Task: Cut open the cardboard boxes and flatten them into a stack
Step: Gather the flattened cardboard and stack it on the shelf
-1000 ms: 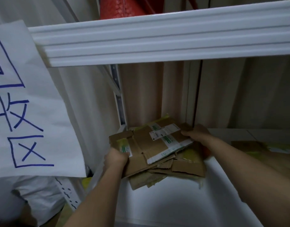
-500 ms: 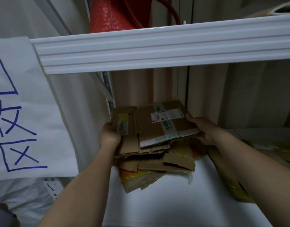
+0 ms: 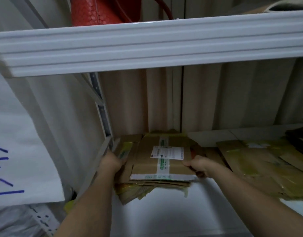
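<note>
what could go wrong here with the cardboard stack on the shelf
1. The stack is uneven: lower sheets stick out crooked at the front left, so pieces may slide off the shelf when pushed.
2. Left hand sits close to the metal upright; it might get pinched or scraped.
3. Right hand grips the raw edge, so a cardboard cut is possible.

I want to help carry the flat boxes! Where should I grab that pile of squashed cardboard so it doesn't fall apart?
Probably by its two short side edges, one hand from each side, fingers curled under the lowest sheet. The cardboard stack is loose, uneven sheets lying flat on the white shelf, so pinching from both sides keeps them together. The left hand and right hand grip it just so.
</note>
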